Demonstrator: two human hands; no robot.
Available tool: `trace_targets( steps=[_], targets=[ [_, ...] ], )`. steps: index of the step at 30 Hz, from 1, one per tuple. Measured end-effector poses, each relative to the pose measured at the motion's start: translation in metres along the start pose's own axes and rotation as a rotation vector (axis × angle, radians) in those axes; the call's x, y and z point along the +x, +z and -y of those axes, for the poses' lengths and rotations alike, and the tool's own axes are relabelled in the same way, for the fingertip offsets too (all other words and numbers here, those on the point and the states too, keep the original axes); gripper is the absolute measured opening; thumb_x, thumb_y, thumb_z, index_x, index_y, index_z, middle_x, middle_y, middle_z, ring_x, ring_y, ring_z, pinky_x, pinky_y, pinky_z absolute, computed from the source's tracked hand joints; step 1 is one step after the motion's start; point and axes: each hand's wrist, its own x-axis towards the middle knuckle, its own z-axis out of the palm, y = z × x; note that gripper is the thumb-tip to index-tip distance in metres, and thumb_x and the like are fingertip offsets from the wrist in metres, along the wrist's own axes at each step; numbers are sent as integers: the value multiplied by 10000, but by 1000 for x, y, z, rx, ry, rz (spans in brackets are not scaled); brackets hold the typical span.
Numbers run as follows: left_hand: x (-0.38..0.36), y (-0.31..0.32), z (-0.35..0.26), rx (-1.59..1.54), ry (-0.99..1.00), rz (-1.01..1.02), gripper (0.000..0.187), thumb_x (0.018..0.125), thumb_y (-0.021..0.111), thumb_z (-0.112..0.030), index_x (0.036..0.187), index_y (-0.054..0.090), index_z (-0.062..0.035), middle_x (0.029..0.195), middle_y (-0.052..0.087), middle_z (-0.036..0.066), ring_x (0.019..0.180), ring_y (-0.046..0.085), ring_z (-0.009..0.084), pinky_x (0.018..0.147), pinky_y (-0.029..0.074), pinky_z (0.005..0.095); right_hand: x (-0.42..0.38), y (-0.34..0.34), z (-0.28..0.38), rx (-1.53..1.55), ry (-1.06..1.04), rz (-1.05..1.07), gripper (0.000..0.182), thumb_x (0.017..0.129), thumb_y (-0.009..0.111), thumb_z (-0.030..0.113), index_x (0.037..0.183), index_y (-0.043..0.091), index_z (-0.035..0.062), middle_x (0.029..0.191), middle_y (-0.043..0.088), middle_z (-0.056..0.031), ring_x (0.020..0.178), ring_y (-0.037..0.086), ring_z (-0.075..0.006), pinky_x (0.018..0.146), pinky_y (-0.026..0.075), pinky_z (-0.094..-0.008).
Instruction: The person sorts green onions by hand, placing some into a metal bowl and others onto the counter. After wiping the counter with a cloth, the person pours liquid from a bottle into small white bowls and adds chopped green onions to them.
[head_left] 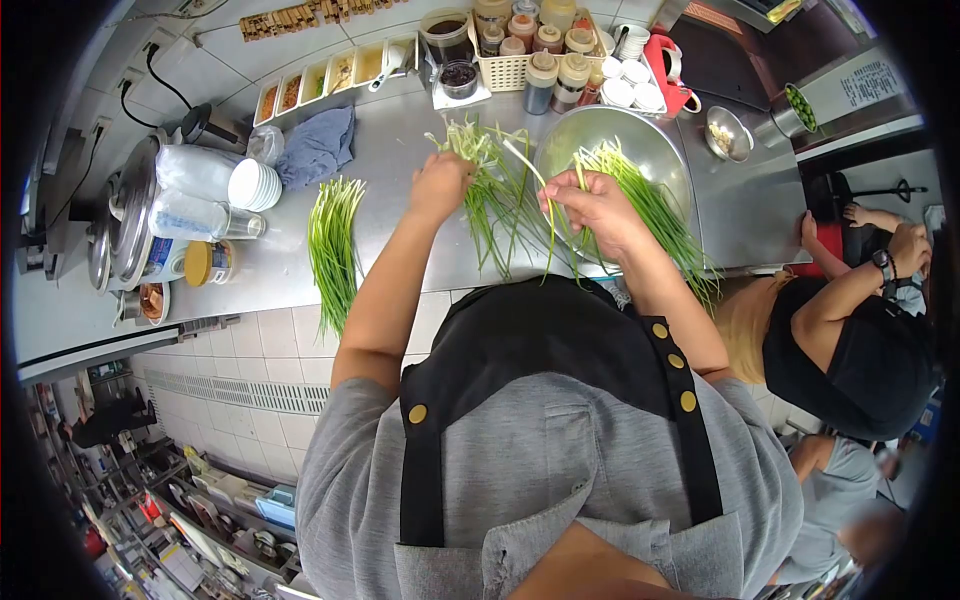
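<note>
In my right hand (597, 207), a thin scallion (531, 163) is pinched between thumb and fingers, its white end pointing up and left. That hand is over the left part of a large steel bowl (560, 130), where a bunch of scallions (648, 205) lies with the green ends hanging over the front rim. My left hand (443, 187) is closed at the left edge of a loose pile of pale and green trimmings (490, 185); I cannot tell what its fingers hold. Left of it, a neat bundle of scallions (337, 240) lies across the counter's front edge.
Seasoning trays (340, 72), a basket of squeeze bottles (508, 72) and white cups (632, 85) line the back. A blue cloth (316, 147), stacked cups (254, 185) and a yellow-lidded jar (207, 263) stand left. A small bowl (728, 135) is right. Another person (850, 340) works close by on the right.
</note>
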Motion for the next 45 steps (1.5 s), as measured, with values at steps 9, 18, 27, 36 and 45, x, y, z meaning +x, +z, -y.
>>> trace_targets(
  steps=[9,18,27,36,45],
  targets=[
    [-3,5,33,146,-174,103,149,795,680,-249,892,716,-141,939,626,79,919,589,273,809,469,400,-3,-12,1,38,-36,-35,136,844,631,190,848,652,56,760,655,-11,533,430,-34,486,345,-204],
    [23,-13,16,134,-388,199,216,787,707,-260,958,707,-128,1018,631,110,936,604,236,816,455,341,0,-9,2,32,-31,-23,141,836,633,195,852,645,55,754,647,-11,547,435,-35,497,346,-206],
    [20,-52,-85,-946,-298,344,212,872,661,-237,993,663,-64,946,639,3,889,559,101,833,421,262,17,-8,-8,42,-15,-87,167,813,713,216,851,657,64,713,609,38,540,414,-24,490,325,-203],
    [16,-64,-94,-925,-187,166,165,891,645,-183,888,635,-18,811,608,-11,771,520,59,713,420,225,23,9,4,-115,-112,15,130,813,713,190,861,672,77,740,607,50,577,442,-16,500,334,-201],
    [9,-138,-47,-1036,-339,-168,137,920,591,-178,975,590,-53,869,629,13,801,583,91,747,455,239,36,14,-25,-301,-139,121,137,803,677,133,880,653,22,793,633,-13,732,546,-89,706,440,-246]
  ],
)
